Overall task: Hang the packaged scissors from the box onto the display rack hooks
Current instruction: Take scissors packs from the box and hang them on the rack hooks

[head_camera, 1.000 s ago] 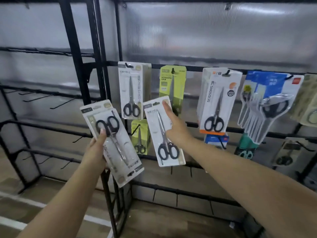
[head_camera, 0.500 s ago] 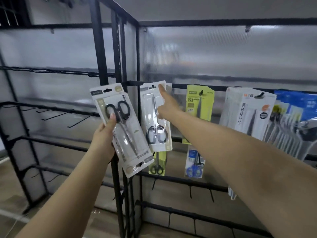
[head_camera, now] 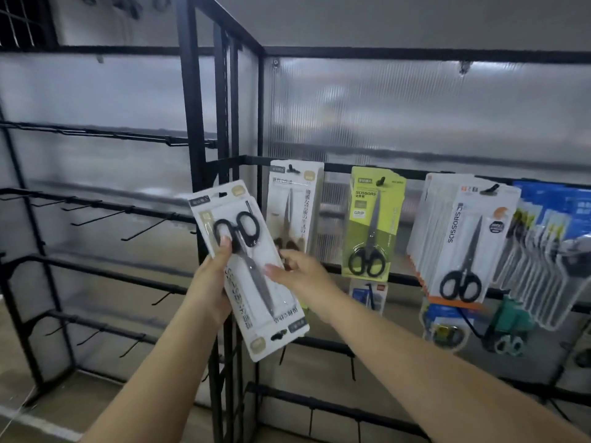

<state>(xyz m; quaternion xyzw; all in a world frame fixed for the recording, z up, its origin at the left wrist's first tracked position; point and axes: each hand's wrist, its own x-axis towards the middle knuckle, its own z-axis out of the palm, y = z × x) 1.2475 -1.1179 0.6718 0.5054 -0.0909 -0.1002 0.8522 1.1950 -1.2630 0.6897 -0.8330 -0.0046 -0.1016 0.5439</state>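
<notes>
- The white carded pack of black-handled scissors that the right hand was lifting a moment ago now hangs on a black hook at the left end of the display rack's upper right-hand rail; one more pack is placed.
- The right hand has let go of that pack and come back down. Its grip is now loose, with fingertips touching the right edge of the pack held in the left hand; whether it has pinched yet cannot be told.
- The left hand still holds the remaining white blister packs of black-handled scissors, thumb pressed on the front near the handles. The packs are tilted and upside down, hang hole at the bottom, in front of the rack's black corner post.
- Judged from this, the next pack is about to be taken and must be turned upright before hanging.
- The box is not in view.
</notes>
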